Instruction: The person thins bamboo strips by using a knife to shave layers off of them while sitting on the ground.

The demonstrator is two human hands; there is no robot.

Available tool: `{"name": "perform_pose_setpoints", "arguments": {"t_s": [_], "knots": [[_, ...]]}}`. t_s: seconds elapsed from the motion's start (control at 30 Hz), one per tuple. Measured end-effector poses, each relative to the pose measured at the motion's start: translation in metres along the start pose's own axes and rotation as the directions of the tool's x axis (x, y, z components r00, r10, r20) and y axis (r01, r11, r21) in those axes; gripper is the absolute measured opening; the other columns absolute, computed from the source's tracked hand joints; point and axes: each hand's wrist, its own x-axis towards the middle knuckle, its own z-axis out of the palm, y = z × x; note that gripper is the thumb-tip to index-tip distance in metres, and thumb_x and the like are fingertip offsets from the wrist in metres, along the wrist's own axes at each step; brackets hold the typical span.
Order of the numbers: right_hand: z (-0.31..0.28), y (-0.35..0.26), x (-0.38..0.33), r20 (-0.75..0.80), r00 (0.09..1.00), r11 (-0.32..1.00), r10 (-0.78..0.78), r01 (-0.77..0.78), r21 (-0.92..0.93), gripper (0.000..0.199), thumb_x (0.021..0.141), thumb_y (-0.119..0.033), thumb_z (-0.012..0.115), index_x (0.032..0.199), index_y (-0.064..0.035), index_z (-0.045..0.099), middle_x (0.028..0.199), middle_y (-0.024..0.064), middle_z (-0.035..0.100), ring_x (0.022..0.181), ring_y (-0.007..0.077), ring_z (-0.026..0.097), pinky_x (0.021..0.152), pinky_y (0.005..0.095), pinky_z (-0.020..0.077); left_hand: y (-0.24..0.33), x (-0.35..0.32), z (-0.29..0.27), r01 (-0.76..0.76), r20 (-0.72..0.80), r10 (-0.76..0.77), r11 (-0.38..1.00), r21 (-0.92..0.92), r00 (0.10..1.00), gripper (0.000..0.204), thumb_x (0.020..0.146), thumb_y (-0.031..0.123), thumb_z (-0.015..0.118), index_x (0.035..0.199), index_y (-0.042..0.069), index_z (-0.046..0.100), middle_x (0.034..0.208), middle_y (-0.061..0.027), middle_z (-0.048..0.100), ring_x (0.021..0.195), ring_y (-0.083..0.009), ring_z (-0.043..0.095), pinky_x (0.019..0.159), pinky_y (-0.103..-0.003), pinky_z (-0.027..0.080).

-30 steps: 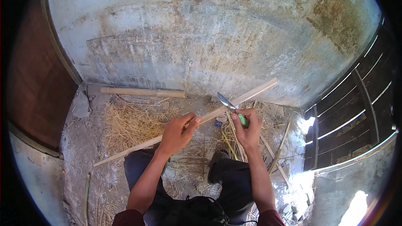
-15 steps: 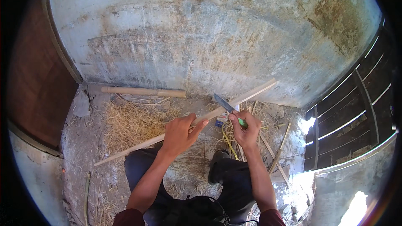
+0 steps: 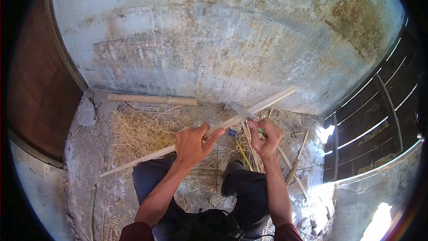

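Left hand (image 3: 192,142) clamped around long bamboo strip (image 3: 147,157), held slanted above lap and floor. Right hand (image 3: 266,135) closed on green-handled knife (image 3: 243,111), blade resting on strip. Shaving apparently underway; heap of shavings (image 3: 138,134) and split slivers (image 3: 249,149) already on floor, most of strip uncut. Versus earlier frame: blade lower, flatter against strip.

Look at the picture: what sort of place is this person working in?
Probably a rough outdoor yard corner: a stained, weathered concrete wall, dry straw strewn over the dirt ground, and a slatted gate to the right.
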Motion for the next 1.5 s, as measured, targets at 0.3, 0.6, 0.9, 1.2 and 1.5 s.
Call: {"name": "perform_pose_setpoints", "arguments": {"t_s": [0.3,0.6,0.9,1.2,1.5], "knots": [[0.003,-0.001,0.004,-0.04,0.999,0.998,0.035,-0.038,-0.057,0.027,0.088,0.003,0.084,0.075,0.0006,0.06,0.066,0.0107,0.06,0.054,0.0149,0.058,0.053,0.0278,0.0443,0.003,0.001,0.002,-0.021,-0.084,0.025,0.999,0.05,0.996,0.057,0.099,0.051,0.076,0.067,0.009,0.055,0.048,-0.0063,0.049,0.04,-0.0257,0.055,0.043,-0.041,0.04],[0.0,-0.001,0.003,-0.04,0.998,0.991,0.047,-0.052,-0.12,0.026,0.086,0.001,0.086,0.076,-0.0005,0.063,0.068,0.0108,0.064,0.055,0.018,0.062,0.052,0.0298,0.0459,0.004,-0.002,0.002,-0.03,-0.117,0.038,0.997,0.076,0.992,0.057,0.099,0.053,0.075,0.068,0.009,0.055,0.051,-0.0062,0.053,0.041,-0.0254,0.057,0.043,-0.04,0.041],[-0.001,-0.001,0.006,-0.034,0.997,0.987,0.063,-0.067,-0.149,0.02,0.086,-0.003,0.087,0.079,-0.0014,0.069,0.072,0.012,0.07,0.059,0.0245,0.07,0.055,0.0337,0.0511,0.002,-0.001,-0.001,-0.018,-0.107,0.024,0.998,0.059,0.994,0.058,0.099,0.055,0.074,0.068,0.009,0.057,0.052,-0.0067,0.055,0.042,-0.0266,0.058,0.043,-0.041,0.041],[-0.015,0.021,0.001,-0.075,0.99,0.963,0.118,-0.133,-0.234,0.013,0.09,-0.007,0.084,0.085,-0.0007,0.074,0.076,0.0133,0.074,0.061,0.0215,0.071,0.056,0.0319,0.0513,0.001,-0.001,-0.013,-0.003,-0.046,0.007,0.996,0.088,0.999,0.057,0.1,0.056,0.072,0.072,0.008,0.061,0.055,-0.0094,0.061,0.047,-0.0298,0.064,0.044,-0.042,0.045],[-0.025,0.052,0.013,-0.286,0.934,0.922,0.213,-0.289,-0.257,0.024,0.097,-0.016,0.081,0.082,-0.0005,0.069,0.072,0.0101,0.07,0.057,0.015,0.057,0.055,0.0329,0.045,-0.014,-0.003,-0.02,0.018,-0.06,-0.01,0.991,0.132,0.998,0.056,0.099,0.058,0.071,0.076,0.007,0.066,0.056,-0.0116,0.064,0.05,-0.0336,0.067,0.047,-0.045,0.048]]}}
